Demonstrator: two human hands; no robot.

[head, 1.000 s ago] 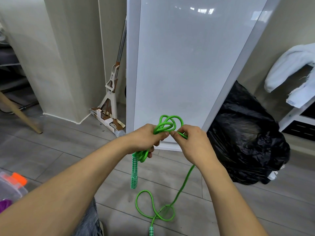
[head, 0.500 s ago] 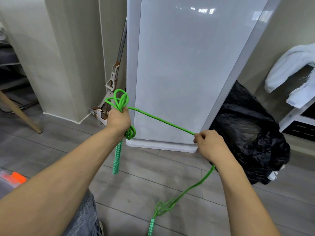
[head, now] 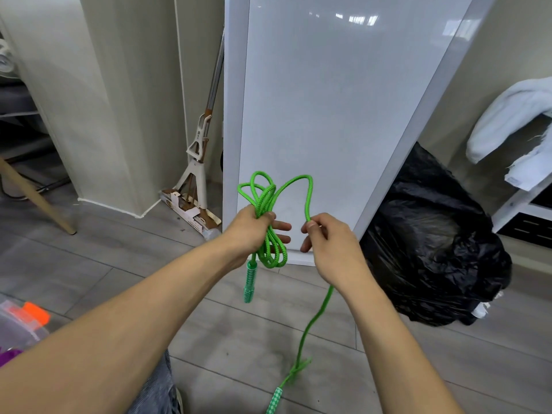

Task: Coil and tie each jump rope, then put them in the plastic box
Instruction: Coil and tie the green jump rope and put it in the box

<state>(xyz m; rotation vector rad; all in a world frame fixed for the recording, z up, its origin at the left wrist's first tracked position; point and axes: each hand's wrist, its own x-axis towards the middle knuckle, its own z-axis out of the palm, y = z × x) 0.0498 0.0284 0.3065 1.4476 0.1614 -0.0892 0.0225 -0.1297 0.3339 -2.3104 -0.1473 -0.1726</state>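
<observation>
A: The rope (head: pixel 262 204)?
B: Braided cord, matt, with a rough weave. Its handle (head: pixel 249 279) is patterned plastic.
A: And the panel (head: pixel 328 115)?
B: Smooth and glossy, throwing reflections. The bag (head: pixel 433 249) is thin, crinkled, shiny plastic.
A: The floor (head: pixel 239 339)?
B: Matt wood-grain planks. The towel (head: pixel 507 121) is soft, fuzzy cloth.

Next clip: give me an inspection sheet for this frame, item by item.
Surface: grey plank floor.
Job's things: green jump rope, partly coiled, with the free end trailing down to the floor; first handle hangs under the coils; second handle at the bottom edge; plastic box cut off at lower left.
Clutter: black bag, mop, white cloth on a shelf.
Hands: left hand grips the coils; right hand pinches the free strand.
Cables: nothing seen.
Surroundings: tall white panel ahead; wooden leg at left.
</observation>
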